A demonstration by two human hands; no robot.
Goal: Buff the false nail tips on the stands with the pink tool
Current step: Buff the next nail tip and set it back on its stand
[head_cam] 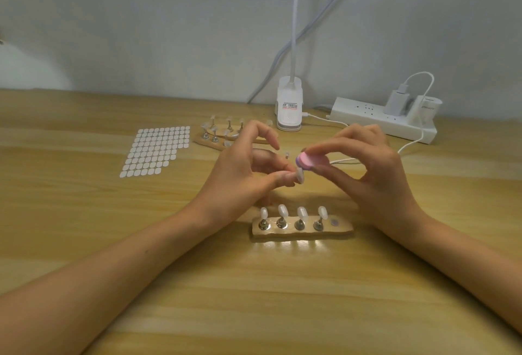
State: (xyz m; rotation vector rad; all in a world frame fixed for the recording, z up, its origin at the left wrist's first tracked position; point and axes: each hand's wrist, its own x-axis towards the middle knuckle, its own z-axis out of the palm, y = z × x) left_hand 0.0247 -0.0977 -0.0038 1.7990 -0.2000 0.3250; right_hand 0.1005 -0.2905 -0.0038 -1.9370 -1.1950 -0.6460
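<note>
While one false nail tip (299, 175) is held above the middle of the desk (84, 241), pinched in the left hand (243, 168), the pink tool (310, 161), gripped between thumb and fingers of the right hand (372, 168), touches its upper edge: buffing this tip seems under way. Towards the front edge, a stand (343, 229) carries four tips and one bare socket at its right end; the tip probably goes there next, which calls for careful seating.

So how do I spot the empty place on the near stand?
Find the long pale wooden stand at the near middle of the wooden table. Follow its four white false nail tips on metal pegs rightwards. At the end sits a flat grey metal disc, alone without peg or tip.
</note>
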